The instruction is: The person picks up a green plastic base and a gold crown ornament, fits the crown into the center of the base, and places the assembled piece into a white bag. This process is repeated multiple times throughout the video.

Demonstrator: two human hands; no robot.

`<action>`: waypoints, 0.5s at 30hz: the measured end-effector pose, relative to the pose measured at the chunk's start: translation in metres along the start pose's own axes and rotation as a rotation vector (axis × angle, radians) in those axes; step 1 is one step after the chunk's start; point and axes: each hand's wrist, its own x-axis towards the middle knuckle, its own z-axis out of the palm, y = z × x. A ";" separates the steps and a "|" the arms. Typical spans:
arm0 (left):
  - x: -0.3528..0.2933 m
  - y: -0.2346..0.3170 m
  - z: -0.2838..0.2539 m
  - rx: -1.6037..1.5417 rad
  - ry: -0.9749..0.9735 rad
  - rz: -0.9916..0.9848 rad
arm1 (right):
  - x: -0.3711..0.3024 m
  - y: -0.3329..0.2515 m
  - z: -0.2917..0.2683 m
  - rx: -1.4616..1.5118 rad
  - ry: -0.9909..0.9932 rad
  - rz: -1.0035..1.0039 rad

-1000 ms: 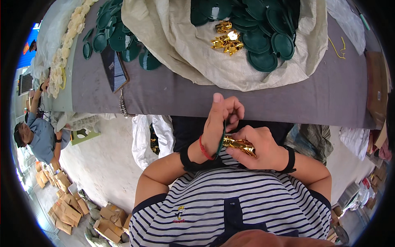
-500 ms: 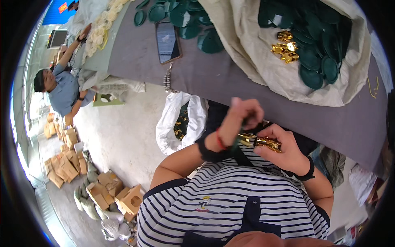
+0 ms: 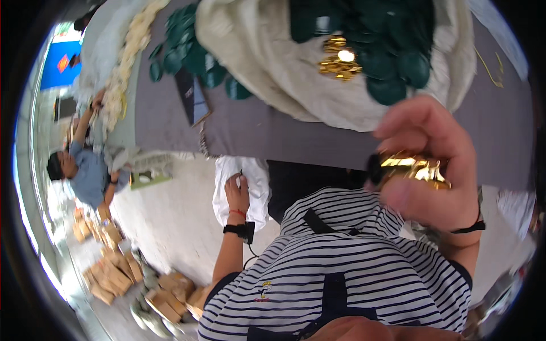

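My right hand (image 3: pixel 446 142) is raised near the camera, its fingers and thumb wrapped around shiny gold pieces (image 3: pixel 418 169) with a black end on the left. Motion blur hides their exact shape. My left hand (image 3: pixel 237 196) is lowered over the mouth of a white sack (image 3: pixel 259 176) standing below the table edge, fingers apart. A small dark bit shows at its fingertips; I cannot make out what it is. On the table, a beige woven sack (image 3: pixel 250 62) lies spread with dark green discs (image 3: pixel 378 62) and a small pile of gold pieces (image 3: pixel 339 59).
More green discs (image 3: pixel 187 42) lie on the grey table (image 3: pixel 273 136) beside a phone (image 3: pixel 192 98) with a beaded strap. A co-worker in a blue shirt (image 3: pixel 90 173) is at the far left, by a row of cream-coloured pieces (image 3: pixel 131 62). Cardboard boxes (image 3: pixel 114 273) are on the floor.
My hands have parted. The left has dropped leftward to the white sack; the right has risen toward the camera, still holding the gold pieces. The whole view has shifted.
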 end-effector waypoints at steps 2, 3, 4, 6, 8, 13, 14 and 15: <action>0.005 0.016 0.011 -0.217 -0.104 -0.053 | -0.015 -0.019 -0.001 0.045 -0.220 -0.141; 0.004 0.038 0.015 -0.332 -0.141 -0.118 | -0.025 -0.023 -0.006 0.045 -0.179 -0.156; 0.006 0.036 0.027 -0.359 -0.198 -0.109 | -0.033 -0.028 -0.011 0.036 -0.235 -0.122; -0.005 0.050 0.012 -0.273 -0.172 -0.138 | -0.031 -0.023 -0.017 0.052 -0.439 -0.034; -0.006 0.077 0.004 -0.152 -0.147 -0.163 | -0.028 -0.032 -0.025 0.047 -0.617 0.045; -0.028 0.018 0.022 -0.189 -0.124 -0.118 | -0.014 -0.039 -0.034 -0.038 -1.115 0.257; -0.027 0.024 0.020 -0.100 -0.061 -0.018 | -0.013 -0.044 -0.037 -0.064 -1.201 0.302; -0.024 0.031 0.018 -0.010 0.003 0.081 | -0.014 -0.049 -0.040 -0.090 -1.285 0.348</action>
